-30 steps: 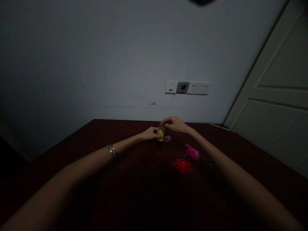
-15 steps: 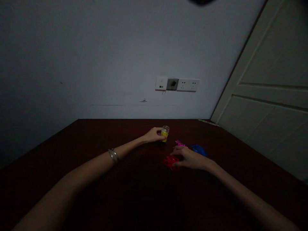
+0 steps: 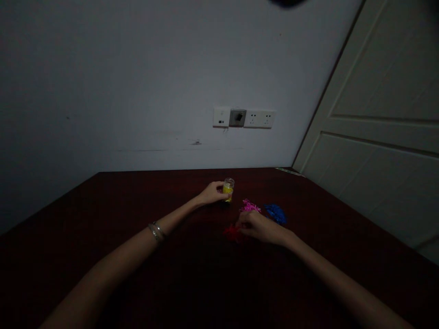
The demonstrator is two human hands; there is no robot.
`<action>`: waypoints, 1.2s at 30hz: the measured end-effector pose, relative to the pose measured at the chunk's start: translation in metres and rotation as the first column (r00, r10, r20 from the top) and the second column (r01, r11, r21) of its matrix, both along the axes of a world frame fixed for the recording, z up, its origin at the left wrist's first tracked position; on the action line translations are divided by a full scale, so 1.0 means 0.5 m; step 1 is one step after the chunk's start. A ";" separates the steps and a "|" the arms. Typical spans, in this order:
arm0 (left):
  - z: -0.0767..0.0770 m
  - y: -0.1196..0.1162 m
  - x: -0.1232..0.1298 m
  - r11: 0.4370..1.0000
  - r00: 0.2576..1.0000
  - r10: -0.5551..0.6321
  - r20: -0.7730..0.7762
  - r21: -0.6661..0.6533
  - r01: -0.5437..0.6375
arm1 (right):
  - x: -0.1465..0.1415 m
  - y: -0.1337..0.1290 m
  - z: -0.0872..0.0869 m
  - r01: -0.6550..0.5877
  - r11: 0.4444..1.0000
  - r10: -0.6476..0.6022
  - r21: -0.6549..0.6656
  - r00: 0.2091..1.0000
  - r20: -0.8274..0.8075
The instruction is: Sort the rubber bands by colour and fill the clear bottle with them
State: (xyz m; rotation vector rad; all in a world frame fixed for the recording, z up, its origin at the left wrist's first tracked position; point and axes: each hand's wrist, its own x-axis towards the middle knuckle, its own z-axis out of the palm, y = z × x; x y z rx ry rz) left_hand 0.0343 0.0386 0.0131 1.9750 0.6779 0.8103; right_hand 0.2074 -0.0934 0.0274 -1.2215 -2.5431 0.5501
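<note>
A small clear jar (image 3: 228, 188) with yellow pieces inside stands upright on the dark red table, its mouth open. My left hand (image 3: 213, 193) is wrapped round its left side. My right hand (image 3: 252, 225) is at a red pile (image 3: 232, 234) of thin pieces, fingers drawn together at its right edge; what they pinch is too dark and small to make out. Just beyond that hand lies a pink pile (image 3: 249, 205), and to its right a blue pile (image 3: 275, 213).
The dark red table (image 3: 154, 187) meets a pale wall (image 3: 154, 82) at the back. Wall sockets (image 3: 259, 119) sit above the table. A panelled door (image 3: 377, 100) is at the right, and a thin strip (image 3: 289, 172) lies at the back right edge.
The camera view has shifted slightly, moving the scene left. My right hand's fingers have drawn closer together at the red pile, and more of the pink pile shows. My left hand still holds the jar.
</note>
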 end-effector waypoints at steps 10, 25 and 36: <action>0.002 -0.008 0.004 0.995 0.996 0.084 -0.031 0.063 -0.082 | 0.002 0.008 0.007 0.056 0.989 -0.083 -0.135 0.977 -0.198; -0.012 -0.003 0.016 0.990 0.997 0.074 -0.039 0.122 -0.068 | 0.006 0.136 0.096 0.298 0.952 -0.208 0.066 0.793 -0.573; -0.021 -0.002 0.012 0.985 0.994 0.105 -0.017 0.141 -0.101 | 0.005 0.186 0.133 0.154 0.983 -0.122 0.099 0.953 -0.278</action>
